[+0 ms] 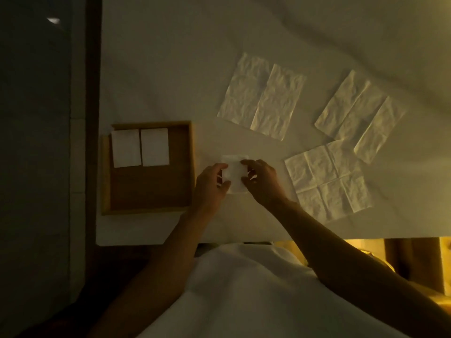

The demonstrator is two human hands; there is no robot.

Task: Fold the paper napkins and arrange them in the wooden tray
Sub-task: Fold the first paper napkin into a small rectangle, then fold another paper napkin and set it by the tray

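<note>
A small folded white napkin (pixel 234 170) lies on the white cloth just right of the wooden tray (pixel 149 211). My left hand (pixel 211 185) pinches its left edge and my right hand (pixel 262 179) pinches its right edge. Inside the tray, two folded napkins (pixel 126 148) (pixel 155 146) lie side by side against the far wall. Three unfolded, creased napkins rest flat farther right: one at the back middle (pixel 262 96), one at the back right (pixel 360 115), one near my right forearm (pixel 328 179).
The white cloth-covered table (pixel 170 57) ends at a dark edge on the left (pixel 92 69) and at a near edge by my white-clad lap (pixel 244 289). A warm yellow glow shows below the table at right.
</note>
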